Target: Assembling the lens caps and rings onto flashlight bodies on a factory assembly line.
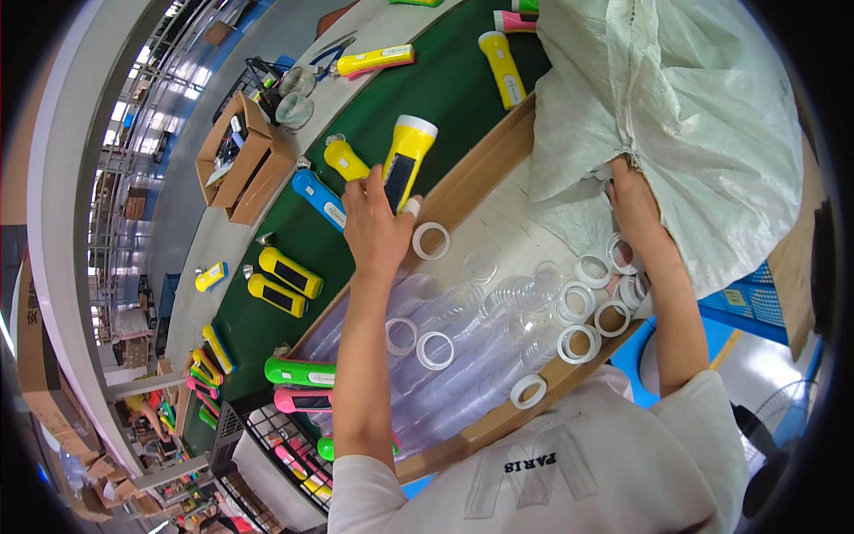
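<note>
My left hand (372,230) is closed around a yellow flashlight (409,153), with its white-rimmed head tilted up and a dark panel facing me. Close by on the green conveyor belt (449,71) lie another yellow flashlight (345,160) and a blue one (313,191), both without the white rim. My right hand (635,206) reaches into the gathered opening of a white woven sack (712,107); its fingers are mostly hidden in the folds. Below the sack, several loose white rings (578,360) lie beside rows of nested clear plastic discs (507,301) in a shallow cardboard tray (485,169).
More yellow flashlights (283,295) lie along the belt. A cardboard box (258,178) of small items stands on the far ledge, near pliers (334,55). At lower left, a black wire basket (233,438) holds coloured flashlights. A blue crate (747,298) sits under the sack.
</note>
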Demonstrator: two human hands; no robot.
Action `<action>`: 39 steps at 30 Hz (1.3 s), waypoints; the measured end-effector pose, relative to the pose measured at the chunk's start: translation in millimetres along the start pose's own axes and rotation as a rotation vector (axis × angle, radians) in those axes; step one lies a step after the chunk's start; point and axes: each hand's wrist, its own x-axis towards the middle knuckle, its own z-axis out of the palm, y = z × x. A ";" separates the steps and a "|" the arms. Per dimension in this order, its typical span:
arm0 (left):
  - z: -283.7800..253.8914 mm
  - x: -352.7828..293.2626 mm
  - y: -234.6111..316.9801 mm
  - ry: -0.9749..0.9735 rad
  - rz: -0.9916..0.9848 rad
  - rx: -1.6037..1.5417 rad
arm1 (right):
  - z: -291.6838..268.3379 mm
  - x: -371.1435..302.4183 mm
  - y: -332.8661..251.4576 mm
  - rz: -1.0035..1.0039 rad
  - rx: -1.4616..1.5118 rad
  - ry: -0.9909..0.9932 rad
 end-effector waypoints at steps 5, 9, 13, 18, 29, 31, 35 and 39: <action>-0.8 1.8 5.0 0.096 0.272 -0.115 | -45.3 -19.0 -10.0 -0.136 0.216 0.070; -5.0 -43.3 20.3 -0.318 0.387 -0.287 | -58.6 -28.2 -41.7 0.107 0.809 -0.209; 18.5 -61.7 46.3 -0.224 0.533 -0.077 | -36.2 -27.7 -66.8 0.098 1.264 -0.314; 21.4 -69.5 28.2 -0.309 0.391 -0.208 | -44.8 -27.5 -115.1 0.452 2.096 -0.751; -19.5 -54.6 55.3 -0.290 -0.255 -0.970 | -5.2 -47.0 -154.8 0.625 2.325 -0.959; -10.3 -44.7 53.5 -0.320 -0.146 -0.844 | 3.9 -43.1 -143.6 0.672 2.399 -0.920; 12.7 7.3 18.6 0.059 0.059 -0.604 | -2.3 -29.9 -141.4 0.627 2.351 -0.931; 50.1 53.7 -31.5 -0.030 -0.153 0.216 | -3.0 -26.5 -144.1 0.616 2.295 -0.942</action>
